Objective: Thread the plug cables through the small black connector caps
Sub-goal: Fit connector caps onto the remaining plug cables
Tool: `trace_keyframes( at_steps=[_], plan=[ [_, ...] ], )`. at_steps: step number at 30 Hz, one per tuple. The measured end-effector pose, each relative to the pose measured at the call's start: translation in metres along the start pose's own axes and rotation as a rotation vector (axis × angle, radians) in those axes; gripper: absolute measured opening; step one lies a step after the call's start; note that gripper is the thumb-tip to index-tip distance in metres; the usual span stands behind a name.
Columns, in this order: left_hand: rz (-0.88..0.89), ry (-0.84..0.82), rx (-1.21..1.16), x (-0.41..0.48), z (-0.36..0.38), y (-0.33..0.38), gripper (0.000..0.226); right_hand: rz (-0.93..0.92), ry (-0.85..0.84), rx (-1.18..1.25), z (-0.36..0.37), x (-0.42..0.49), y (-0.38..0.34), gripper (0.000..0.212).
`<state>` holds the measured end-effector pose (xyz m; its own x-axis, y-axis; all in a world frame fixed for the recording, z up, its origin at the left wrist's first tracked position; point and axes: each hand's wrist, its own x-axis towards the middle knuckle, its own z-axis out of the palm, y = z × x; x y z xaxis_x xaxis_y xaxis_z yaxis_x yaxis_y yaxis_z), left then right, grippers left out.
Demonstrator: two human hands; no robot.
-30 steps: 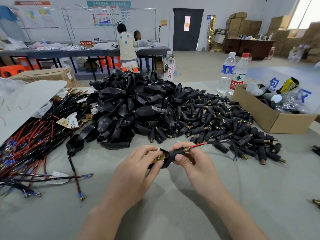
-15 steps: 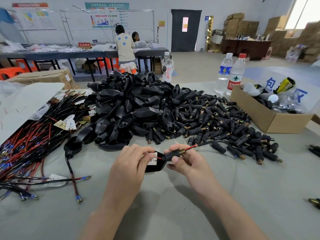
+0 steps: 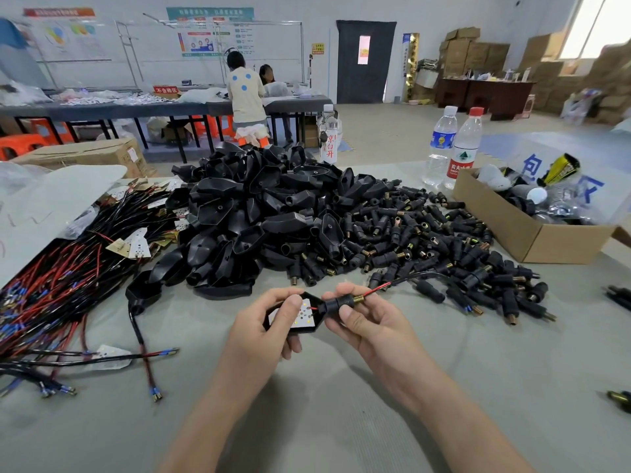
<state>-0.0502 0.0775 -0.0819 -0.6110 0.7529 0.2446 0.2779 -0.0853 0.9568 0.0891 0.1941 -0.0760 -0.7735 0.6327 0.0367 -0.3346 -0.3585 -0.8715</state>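
Observation:
My left hand (image 3: 264,324) grips a black plug housing (image 3: 297,317) whose open face shows a white plate with small holes. My right hand (image 3: 367,317) pinches a small black connector cap (image 3: 336,304) pushed up against the housing's neck. A red and black cable (image 3: 403,280) comes out of the cap's brass end and trails off to the right into the pile of loose caps (image 3: 444,250). Both hands hover just above the grey table (image 3: 341,421).
A heap of black plug housings (image 3: 252,216) lies behind my hands. Bundled red and black cables (image 3: 58,288) spread along the left. A cardboard box (image 3: 519,223) and two water bottles (image 3: 454,148) stand at the right. Two people work at a far table.
The cap has slid left along the cable until it meets the housing. My left hand has turned the housing, so its white plate now faces up.

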Motion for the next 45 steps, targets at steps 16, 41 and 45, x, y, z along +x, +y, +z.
trace_keyframes(
  at_steps=[16, 41, 45],
  plan=[
    [-0.256, 0.099, 0.014, 0.007, -0.043, -0.001, 0.017, -0.121, 0.66, 0.454, -0.058, 0.018, -0.032, 0.04],
    [0.631, 0.058, 1.217, 0.01, 0.04, -0.025, 0.033, -0.133, 0.466, -0.178, -0.033, 0.012, -0.013, 0.047],
    [0.565, 0.082, 1.243, 0.008, 0.025, -0.025, 0.037, -0.146, 0.542, -0.12, -0.041, 0.014, -0.018, 0.045]
  ],
)
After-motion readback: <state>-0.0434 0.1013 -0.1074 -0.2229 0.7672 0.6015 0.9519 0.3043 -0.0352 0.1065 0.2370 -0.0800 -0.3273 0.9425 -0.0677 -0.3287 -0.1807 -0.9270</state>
